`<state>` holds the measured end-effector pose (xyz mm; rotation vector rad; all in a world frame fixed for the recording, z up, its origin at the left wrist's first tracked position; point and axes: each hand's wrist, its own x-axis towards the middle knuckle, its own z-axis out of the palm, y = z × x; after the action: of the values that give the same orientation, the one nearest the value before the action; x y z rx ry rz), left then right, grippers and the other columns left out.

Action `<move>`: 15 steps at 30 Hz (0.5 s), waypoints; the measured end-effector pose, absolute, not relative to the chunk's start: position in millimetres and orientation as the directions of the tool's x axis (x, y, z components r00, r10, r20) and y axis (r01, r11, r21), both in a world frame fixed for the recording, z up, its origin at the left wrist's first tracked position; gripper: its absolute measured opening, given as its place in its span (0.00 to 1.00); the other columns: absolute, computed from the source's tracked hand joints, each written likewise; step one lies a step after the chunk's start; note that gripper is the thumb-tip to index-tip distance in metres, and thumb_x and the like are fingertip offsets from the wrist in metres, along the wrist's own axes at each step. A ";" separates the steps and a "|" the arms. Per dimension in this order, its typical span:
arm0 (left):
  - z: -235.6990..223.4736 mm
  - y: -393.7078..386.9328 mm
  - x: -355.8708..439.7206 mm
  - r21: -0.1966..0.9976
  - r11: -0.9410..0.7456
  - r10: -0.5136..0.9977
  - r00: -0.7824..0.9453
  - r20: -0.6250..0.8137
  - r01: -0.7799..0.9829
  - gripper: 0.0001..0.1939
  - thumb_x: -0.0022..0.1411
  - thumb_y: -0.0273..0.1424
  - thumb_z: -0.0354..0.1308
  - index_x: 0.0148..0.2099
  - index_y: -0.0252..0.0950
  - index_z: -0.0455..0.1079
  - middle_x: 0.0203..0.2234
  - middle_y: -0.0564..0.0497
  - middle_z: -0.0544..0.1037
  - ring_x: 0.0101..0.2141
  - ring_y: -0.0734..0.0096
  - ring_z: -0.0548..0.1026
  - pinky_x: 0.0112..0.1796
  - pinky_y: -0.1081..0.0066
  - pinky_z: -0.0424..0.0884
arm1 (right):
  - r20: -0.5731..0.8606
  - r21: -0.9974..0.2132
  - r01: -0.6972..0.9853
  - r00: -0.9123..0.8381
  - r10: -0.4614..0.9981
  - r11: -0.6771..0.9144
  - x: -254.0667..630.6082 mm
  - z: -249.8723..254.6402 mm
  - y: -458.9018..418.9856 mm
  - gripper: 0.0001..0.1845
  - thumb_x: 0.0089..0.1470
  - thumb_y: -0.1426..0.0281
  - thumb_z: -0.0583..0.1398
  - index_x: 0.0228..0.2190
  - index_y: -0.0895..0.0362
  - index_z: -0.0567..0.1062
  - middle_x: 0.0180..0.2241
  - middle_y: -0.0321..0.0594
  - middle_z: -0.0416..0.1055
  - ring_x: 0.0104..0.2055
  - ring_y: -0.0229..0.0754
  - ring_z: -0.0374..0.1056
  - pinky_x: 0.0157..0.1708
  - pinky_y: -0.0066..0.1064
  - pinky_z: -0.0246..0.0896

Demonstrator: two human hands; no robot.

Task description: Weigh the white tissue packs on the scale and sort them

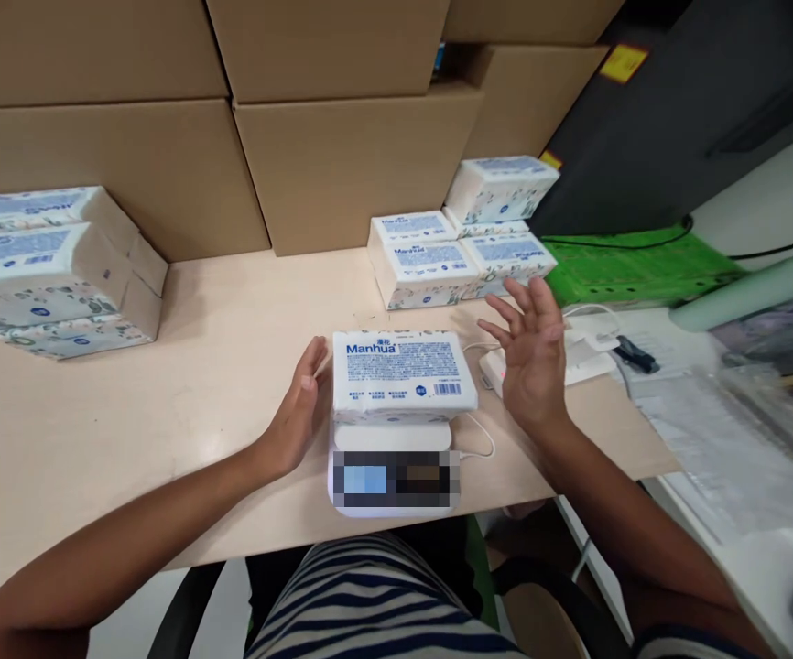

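Note:
A white and blue tissue pack lies flat on a small white digital scale, whose display is blurred out. Just left of the pack is my left hand, upright on its edge with fingers stretched out; whether it touches the pack I cannot tell. My right hand is raised to the right of the pack, fingers spread and palm showing, with nothing in it. Beyond it, several similar tissue packs are stacked on the table.
Another stack of tissue packs stands at the left. Cardboard boxes line the back. A white power strip with cables lies at right, near a green crate and clear plastic wrapping. The table's front edge runs below the scale.

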<state>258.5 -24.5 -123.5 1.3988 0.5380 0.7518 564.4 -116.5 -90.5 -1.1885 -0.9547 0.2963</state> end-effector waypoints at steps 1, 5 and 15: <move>-127.4 -19.7 249.2 0.992 -0.033 0.757 0.644 0.105 -0.122 0.41 0.76 0.64 0.39 0.83 0.61 0.43 0.84 0.56 0.39 0.82 0.42 0.37 0.78 0.37 0.41 | 0.466 -0.883 0.274 0.605 0.646 0.380 564.1 -89.3 -127.7 0.34 0.66 0.35 0.55 0.67 0.29 0.71 0.73 0.37 0.68 0.72 0.56 0.68 0.67 0.64 0.66; -124.3 -9.7 200.3 0.980 -0.197 0.803 0.574 0.160 0.001 0.38 0.76 0.63 0.34 0.83 0.68 0.36 0.84 0.64 0.32 0.82 0.47 0.30 0.78 0.37 0.32 | 0.416 -0.907 0.249 0.650 0.636 0.339 557.0 -92.4 -178.6 0.31 0.69 0.42 0.58 0.70 0.24 0.66 0.79 0.30 0.58 0.81 0.55 0.55 0.75 0.70 0.50; -95.4 -46.0 212.5 0.982 -0.166 0.838 0.538 0.089 0.096 0.39 0.78 0.61 0.31 0.84 0.64 0.29 0.83 0.68 0.27 0.81 0.51 0.22 0.76 0.40 0.22 | 0.278 -0.959 0.185 0.757 0.592 0.214 516.4 -103.3 -178.9 0.44 0.75 0.46 0.52 0.80 0.48 0.47 0.84 0.44 0.39 0.85 0.49 0.36 0.82 0.60 0.29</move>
<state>212.5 -46.0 -95.4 1.6208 0.8078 0.8013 516.4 -178.9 -103.3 -1.3537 -0.7055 0.3173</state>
